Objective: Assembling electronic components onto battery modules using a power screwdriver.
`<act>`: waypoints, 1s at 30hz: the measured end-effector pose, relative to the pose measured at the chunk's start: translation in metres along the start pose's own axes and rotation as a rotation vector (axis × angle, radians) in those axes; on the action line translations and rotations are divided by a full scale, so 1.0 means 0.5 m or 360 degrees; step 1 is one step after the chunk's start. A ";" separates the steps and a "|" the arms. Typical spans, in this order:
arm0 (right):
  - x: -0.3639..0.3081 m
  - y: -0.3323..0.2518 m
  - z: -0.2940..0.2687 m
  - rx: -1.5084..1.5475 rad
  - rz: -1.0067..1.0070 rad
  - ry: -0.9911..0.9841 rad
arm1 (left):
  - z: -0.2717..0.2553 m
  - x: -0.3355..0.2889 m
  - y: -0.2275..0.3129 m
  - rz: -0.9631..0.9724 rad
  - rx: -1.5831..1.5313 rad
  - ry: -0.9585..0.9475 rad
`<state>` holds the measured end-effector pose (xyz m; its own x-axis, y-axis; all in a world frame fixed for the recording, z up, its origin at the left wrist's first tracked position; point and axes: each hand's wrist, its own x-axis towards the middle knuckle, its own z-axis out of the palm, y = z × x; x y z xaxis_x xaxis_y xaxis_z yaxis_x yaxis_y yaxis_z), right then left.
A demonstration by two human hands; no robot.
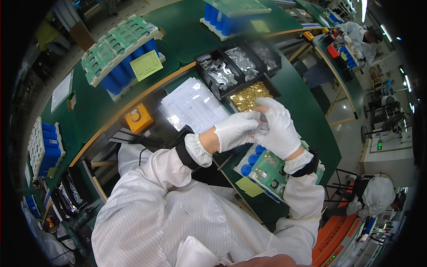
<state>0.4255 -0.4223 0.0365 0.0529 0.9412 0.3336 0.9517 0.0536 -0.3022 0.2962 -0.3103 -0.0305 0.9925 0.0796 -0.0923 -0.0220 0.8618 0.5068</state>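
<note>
My left hand (235,131) and my right hand (280,131), both in white gloves with bare fingertips, meet in front of me. Their fingers are closed and pressed together; anything between them is too small or hidden to make out. Just beyond the fingers stands a black bin of small brass-coloured metal parts (249,96). Below my right hand and wrist lies a battery pack (269,171) with blue cylindrical cells and a green top plate, partly covered by the hand and sleeve. A yellow-green note (250,187) hangs at its near side.
Bins of silver metal pieces (219,73) adjoin the brass bin. Printed sheets (193,106) lie left of my hands, near a yellow control box (138,118). More battery packs (122,55) stand on the green bench (175,40). Other people work at the right.
</note>
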 end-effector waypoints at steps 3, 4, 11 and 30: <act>0.003 -0.017 -0.020 -0.0048 -0.0005 0.0063 | 0.006 -0.009 0.001 0.0067 -0.0037 0.0038; 0.001 -0.020 -0.036 -0.0044 0.0040 0.0087 | 0.008 -0.010 0.001 0.0105 -0.0073 0.0046; -0.018 -0.055 -0.123 -0.0044 0.0234 0.0225 | 0.074 -0.020 0.016 0.0189 -0.0170 0.0096; -0.186 -0.056 -0.200 0.0725 0.0517 0.0363 | 0.200 -0.012 -0.073 -0.0632 -0.0310 -0.0267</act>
<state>0.4240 -0.5448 0.1034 0.4306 0.8407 0.3283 0.6536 -0.0396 -0.7558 0.3032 -0.3923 0.0372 0.9339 -0.3436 -0.0985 0.3573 0.8883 0.2886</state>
